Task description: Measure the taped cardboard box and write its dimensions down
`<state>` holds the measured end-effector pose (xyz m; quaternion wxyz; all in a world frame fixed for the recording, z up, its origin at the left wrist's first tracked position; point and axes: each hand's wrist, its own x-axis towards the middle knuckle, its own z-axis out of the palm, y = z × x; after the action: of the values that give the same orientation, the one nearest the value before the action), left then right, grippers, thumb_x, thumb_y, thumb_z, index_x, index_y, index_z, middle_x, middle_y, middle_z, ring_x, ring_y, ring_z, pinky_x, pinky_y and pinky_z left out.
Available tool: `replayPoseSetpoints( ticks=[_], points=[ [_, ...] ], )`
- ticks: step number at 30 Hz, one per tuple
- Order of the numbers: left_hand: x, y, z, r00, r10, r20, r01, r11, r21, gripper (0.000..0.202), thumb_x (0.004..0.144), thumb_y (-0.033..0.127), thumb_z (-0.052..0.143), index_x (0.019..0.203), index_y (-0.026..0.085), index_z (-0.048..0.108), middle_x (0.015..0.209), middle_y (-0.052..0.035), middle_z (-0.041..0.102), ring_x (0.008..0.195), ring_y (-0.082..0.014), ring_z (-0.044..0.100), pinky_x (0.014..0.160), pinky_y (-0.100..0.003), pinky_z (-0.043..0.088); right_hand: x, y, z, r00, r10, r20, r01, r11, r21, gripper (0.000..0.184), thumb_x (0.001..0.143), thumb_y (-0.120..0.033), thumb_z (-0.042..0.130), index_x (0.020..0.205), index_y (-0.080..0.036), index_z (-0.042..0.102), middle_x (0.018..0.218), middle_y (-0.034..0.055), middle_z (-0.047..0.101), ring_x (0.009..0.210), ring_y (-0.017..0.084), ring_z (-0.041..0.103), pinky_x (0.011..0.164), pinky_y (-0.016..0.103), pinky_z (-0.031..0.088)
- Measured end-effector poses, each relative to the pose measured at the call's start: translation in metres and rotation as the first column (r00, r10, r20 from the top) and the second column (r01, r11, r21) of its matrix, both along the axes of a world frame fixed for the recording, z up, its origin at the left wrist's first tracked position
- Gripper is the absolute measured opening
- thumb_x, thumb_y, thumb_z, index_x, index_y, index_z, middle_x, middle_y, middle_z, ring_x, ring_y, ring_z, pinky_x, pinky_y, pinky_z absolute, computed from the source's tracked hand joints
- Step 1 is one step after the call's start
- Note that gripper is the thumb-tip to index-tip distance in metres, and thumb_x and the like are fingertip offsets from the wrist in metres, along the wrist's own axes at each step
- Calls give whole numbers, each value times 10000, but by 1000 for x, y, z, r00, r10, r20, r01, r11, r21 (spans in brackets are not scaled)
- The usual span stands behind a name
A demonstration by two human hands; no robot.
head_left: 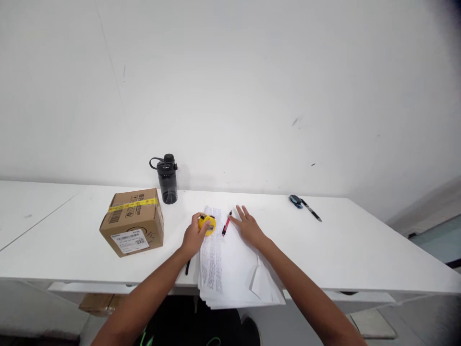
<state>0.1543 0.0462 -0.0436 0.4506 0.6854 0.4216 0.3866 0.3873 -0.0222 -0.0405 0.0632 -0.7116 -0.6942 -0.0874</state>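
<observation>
My left hand (193, 236) is closed around a yellow tape measure (208, 225), over the upper left part of a stack of paper (236, 274). Dense handwriting covers the left strip of the top sheet, and one corner on the right is folded up. On the paper lies a red and black pen (226, 224), tilted. Just right of it, my right hand (249, 229) rests flat with its fingers spread. Its thumb tip comes close to the pen; whether they touch I cannot tell. A thin black object (188, 267) shows partly below my left wrist.
A taped cardboard box (132, 222) stands at the left, with a black bottle (167, 180) behind it. A dark blue object (296, 201) and a black pen (311, 210) lie back right on the white table (342, 250). The paper overhangs the front edge.
</observation>
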Motion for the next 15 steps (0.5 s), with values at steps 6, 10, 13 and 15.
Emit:
replayPoseSetpoints(
  ticks=[6, 10, 13, 15],
  points=[
    [0, 1, -18, 999, -50, 3, 50, 998, 29, 455, 891, 530, 507, 1175, 237, 307, 979, -62, 681, 799, -192, 671, 702, -309, 485, 29, -4, -10, 997, 81, 10, -81, 996, 33, 533, 833, 36, 385, 1235, -203, 640, 1283, 170, 603, 1139, 281, 573, 897, 406, 412],
    [2, 0, -16, 998, -63, 2, 63, 998, 23, 395, 906, 547, 467, 1108, 243, 314, 951, -42, 656, 756, -172, 650, 673, -290, 471, 39, 3, -4, 979, 185, -90, -189, 982, -31, 431, 873, -33, 422, 1174, -222, 666, 1000, 126, 688, 877, 227, 634, 829, 363, 411],
    [3, 1, -15, 997, -72, 41, 72, 997, -1, 390, 925, 549, 433, 1139, 240, 328, 908, -20, 644, 731, -159, 641, 681, -284, 477, 26, 1, -1, 957, 221, -188, -226, 974, -10, 343, 904, -87, 424, 1135, -200, 652, 971, 109, 696, 862, 212, 631, 845, 352, 411],
    [2, 1, -14, 997, -64, 45, 64, 998, -5, 406, 934, 541, 419, 1186, 230, 352, 896, -20, 640, 736, -160, 644, 682, -284, 483, 7, -7, -1, 944, 209, -256, -210, 977, 23, 311, 971, -191, 361, 1174, -198, 596, 940, 76, 693, 800, 189, 624, 775, 321, 438]
  ],
)
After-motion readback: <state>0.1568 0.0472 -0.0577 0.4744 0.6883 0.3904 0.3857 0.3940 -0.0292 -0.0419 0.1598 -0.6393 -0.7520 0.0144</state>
